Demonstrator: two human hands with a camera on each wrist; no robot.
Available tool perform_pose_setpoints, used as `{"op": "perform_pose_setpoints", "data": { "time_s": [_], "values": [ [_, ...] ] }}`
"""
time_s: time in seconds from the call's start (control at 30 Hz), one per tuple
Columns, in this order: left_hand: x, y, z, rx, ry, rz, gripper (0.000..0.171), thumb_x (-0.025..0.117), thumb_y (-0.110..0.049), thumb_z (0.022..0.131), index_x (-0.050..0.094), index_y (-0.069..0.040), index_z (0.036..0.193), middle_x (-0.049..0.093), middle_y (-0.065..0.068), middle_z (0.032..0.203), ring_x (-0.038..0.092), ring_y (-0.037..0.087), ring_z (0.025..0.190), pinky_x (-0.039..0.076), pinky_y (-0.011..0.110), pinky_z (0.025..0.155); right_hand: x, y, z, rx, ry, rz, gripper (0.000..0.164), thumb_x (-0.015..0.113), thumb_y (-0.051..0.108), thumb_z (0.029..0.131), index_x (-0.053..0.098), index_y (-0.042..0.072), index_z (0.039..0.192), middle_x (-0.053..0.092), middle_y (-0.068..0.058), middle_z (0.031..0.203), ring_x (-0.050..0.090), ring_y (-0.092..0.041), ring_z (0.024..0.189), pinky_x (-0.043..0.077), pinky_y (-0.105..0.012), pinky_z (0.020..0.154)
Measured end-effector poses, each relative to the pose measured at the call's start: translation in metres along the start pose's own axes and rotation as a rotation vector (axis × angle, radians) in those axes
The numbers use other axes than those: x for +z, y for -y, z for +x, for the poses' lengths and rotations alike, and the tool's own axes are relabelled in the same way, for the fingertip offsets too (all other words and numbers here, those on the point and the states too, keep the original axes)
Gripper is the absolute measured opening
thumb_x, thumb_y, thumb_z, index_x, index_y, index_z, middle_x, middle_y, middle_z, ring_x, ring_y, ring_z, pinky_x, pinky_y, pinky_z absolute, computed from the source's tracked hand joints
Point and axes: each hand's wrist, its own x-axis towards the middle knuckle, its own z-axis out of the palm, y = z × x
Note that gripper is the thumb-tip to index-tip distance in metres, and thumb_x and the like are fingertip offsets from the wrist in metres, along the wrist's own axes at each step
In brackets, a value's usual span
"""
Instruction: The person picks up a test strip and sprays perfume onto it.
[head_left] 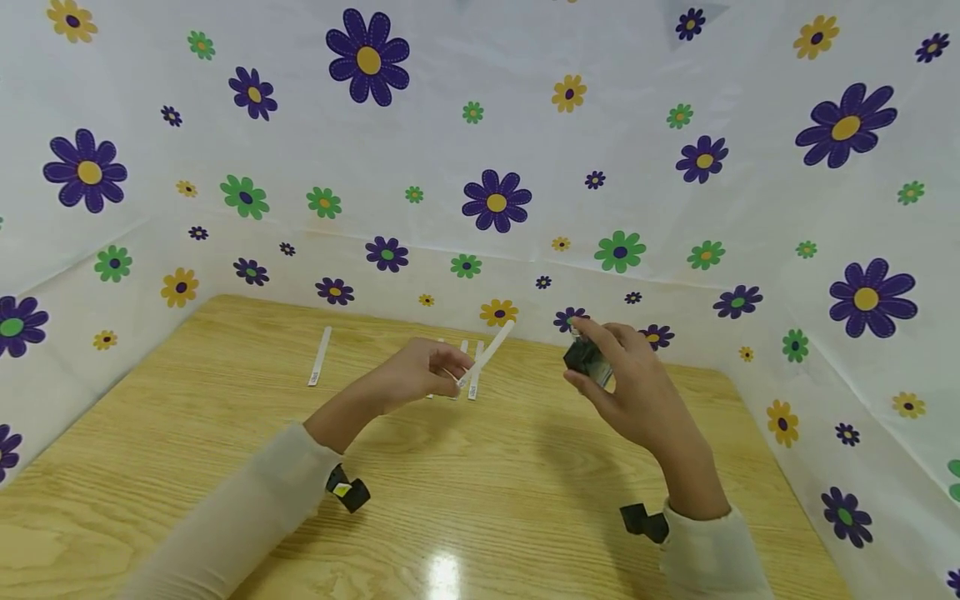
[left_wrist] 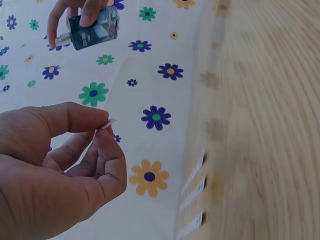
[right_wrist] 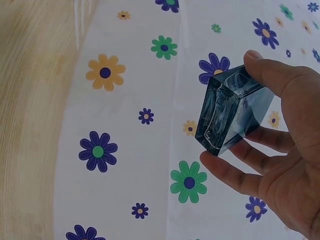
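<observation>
My left hand (head_left: 408,375) pinches a narrow white paper strip (head_left: 493,345) by its labelled end, thumb against fingertips. The strip slants up and to the right above the table; in the left wrist view only a small bit of the strip (left_wrist: 109,123) shows at the fingertips. To the right, my right hand (head_left: 641,396) grips a dark blue-green glass perfume bottle (head_left: 588,360) in the air. Its spray top points away from me under my index fingertip, and the bottle's thick glass base (right_wrist: 216,117) faces the right wrist camera. Bottle and strip are apart.
Three more white strips (head_left: 476,382) lie side by side on the wooden table (head_left: 465,475), partly behind my left hand. Another strip (head_left: 320,357) lies alone farther left. A white flower-printed cloth (head_left: 442,158) walls the table's back and sides.
</observation>
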Motion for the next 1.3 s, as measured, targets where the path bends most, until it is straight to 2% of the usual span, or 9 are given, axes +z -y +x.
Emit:
{"op": "perform_pose_setpoints", "data": {
  "time_s": [0.17,0.6,0.83,1.3],
  "values": [
    [0.011,-0.006,0.002,0.016,0.033,-0.040,0.035,0.071,0.004,0.091,0.068,-0.001,0.125,0.066,0.014,0.114,0.065,0.023,0.099,0.056,0.034,0.088,0.003,0.001,0.001,-0.015,0.005,0.004,0.073,0.085,0.018,0.086,0.049,0.016,0.151,0.060,-0.023,0.124,0.058,-0.039,0.115,0.054,-0.058,0.089],
    [0.029,-0.030,-0.003,0.048,0.065,-0.057,0.031,0.071,0.004,0.092,0.069,-0.004,0.122,0.067,0.010,0.108,0.065,0.023,0.094,0.056,0.034,0.086,0.008,0.002,0.001,-0.010,0.011,0.007,0.071,0.085,0.019,0.086,0.051,0.016,0.149,0.060,-0.024,0.124,0.058,-0.040,0.115,0.053,-0.060,0.090],
    [0.031,-0.034,-0.007,0.065,0.068,-0.052,0.032,0.071,0.005,0.092,0.069,-0.005,0.123,0.066,0.009,0.107,0.064,0.023,0.095,0.056,0.034,0.085,0.010,0.004,0.002,-0.013,0.027,0.008,0.072,0.084,0.020,0.087,0.050,0.018,0.150,0.059,-0.023,0.124,0.059,-0.039,0.113,0.053,-0.059,0.088],
    [0.031,-0.042,-0.013,0.096,0.075,-0.024,0.032,0.071,0.004,0.092,0.070,-0.006,0.123,0.067,0.009,0.106,0.065,0.024,0.096,0.056,0.036,0.085,0.013,0.006,0.002,-0.030,0.030,-0.003,0.070,0.083,0.019,0.088,0.050,0.013,0.148,0.059,-0.025,0.124,0.060,-0.039,0.109,0.056,-0.057,0.084]
  ]
}}
